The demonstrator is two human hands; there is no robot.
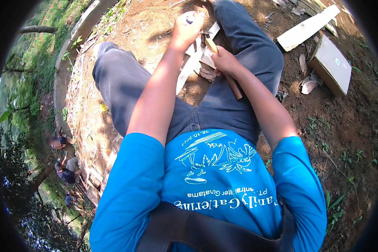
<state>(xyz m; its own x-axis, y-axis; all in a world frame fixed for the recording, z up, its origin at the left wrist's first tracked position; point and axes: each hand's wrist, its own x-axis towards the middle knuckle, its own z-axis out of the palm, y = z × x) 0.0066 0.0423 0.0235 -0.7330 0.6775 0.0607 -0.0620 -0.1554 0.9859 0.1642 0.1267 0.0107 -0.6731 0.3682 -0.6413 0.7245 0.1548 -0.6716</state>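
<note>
My right hand (225,61) is wrapped round the wooden handle of a hammer (234,87). The hammer's dark metal head points up and away, close beside my left hand (188,30). That left hand is closed, with a dark ring-like band on a finger; whatever its fingers pinch is too small to make out. Below both hands, on the ground between my legs, lie pale wood strips (188,69), partly covered by the hammer and my arms. A brown dry leaf (206,74) rests beside them.
To the right, a pale wooden board (308,29) lies on the soil near a closed cardboard box (331,66). Dry leaves (309,86) are scattered beside the box. A low concrete edge (62,80) curves along the left, with several people (67,173) farther off.
</note>
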